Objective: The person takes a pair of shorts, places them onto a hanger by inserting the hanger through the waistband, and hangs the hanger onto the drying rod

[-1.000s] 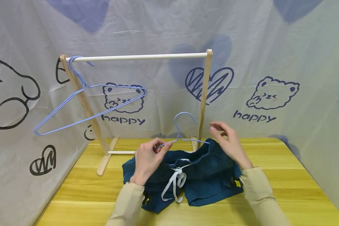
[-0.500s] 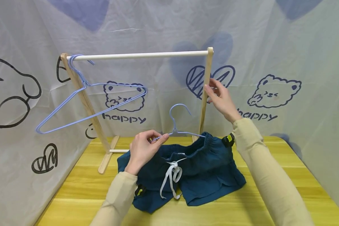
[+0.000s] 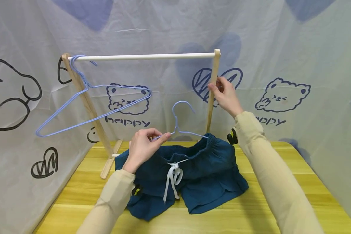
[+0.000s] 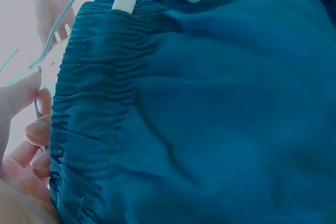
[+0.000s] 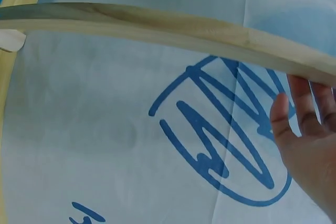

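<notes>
My left hand (image 3: 143,146) pinches the left arm of a light-blue wire hanger (image 3: 176,122) between thumb and fingers. From that hanger hang dark teal shorts (image 3: 206,175) with a gathered waistband and a white drawstring (image 3: 172,177) tied in a bow. The hanger's hook points up and its right arm runs into the waistband. In the left wrist view the shorts (image 4: 210,103) fill most of the picture beside the fingers (image 4: 38,129). At the right upright (image 3: 215,68) of a small wooden rack, my right hand (image 3: 227,99) holds the post, thumb in front and fingers behind.
Light-blue hangers (image 3: 86,86) hang at the left end of the rack's white rail (image 3: 143,57). The rack's left foot (image 3: 107,167) stands on the yellow wooden table (image 3: 295,182). A printed cloth (image 3: 163,29) forms the backdrop close behind.
My right hand has left the shorts' waistband, risen to the rack's right upright and taken hold of it. My left hand has lifted the hanger and shorts slightly and shifted them left.
</notes>
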Demonstrator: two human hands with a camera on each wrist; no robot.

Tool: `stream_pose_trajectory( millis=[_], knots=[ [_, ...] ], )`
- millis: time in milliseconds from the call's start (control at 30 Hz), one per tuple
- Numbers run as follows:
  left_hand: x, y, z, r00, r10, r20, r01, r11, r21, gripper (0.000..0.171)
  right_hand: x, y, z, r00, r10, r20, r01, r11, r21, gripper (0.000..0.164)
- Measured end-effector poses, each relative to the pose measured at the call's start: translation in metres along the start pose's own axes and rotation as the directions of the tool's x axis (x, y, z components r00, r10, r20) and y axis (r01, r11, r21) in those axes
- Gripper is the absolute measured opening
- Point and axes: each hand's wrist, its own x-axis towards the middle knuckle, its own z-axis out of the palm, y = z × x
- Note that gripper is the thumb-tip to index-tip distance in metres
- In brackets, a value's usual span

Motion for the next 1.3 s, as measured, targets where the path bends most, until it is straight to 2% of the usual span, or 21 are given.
stream_pose_trajectory(
  millis=[233,433,667,833,1167,1300],
  knots=[
    [0.004,0.001,-0.017,1.000,0.004,-0.020,-0.003,0.999,0.039,0.030,0.003,0.001,-0.002,0.998,0.038,0.056,-0.037,0.999,-0.011,0.038],
    [0.009,0.005,-0.040,0.999,-0.002,-0.050,0.006,0.997,0.071,0.033,0.004,-0.002,-0.004,0.995,0.057,0.084,-0.056,0.998,-0.008,0.037],
    [0.018,0.015,-0.069,0.992,0.005,-0.122,0.008,0.994,0.106,0.037,0.005,-0.003,-0.005,0.994,0.063,0.093,-0.064,0.998,0.002,0.035],
    [0.022,0.020,-0.084,0.985,-0.012,-0.173,0.034,0.992,0.125,0.042,0.005,-0.003,-0.004,0.995,0.063,0.075,-0.064,0.998,0.003,0.032],
    [0.026,0.018,-0.111,0.953,-0.041,-0.300,0.084,0.988,0.132,0.048,0.005,-0.002,-0.004,0.995,0.066,0.073,-0.066,0.998,-0.006,0.031],
    [0.028,0.016,-0.118,0.932,-0.065,-0.357,0.121,0.983,0.138,0.050,0.005,-0.001,-0.004,0.995,0.066,0.077,-0.065,0.998,-0.009,0.032]
  ],
)
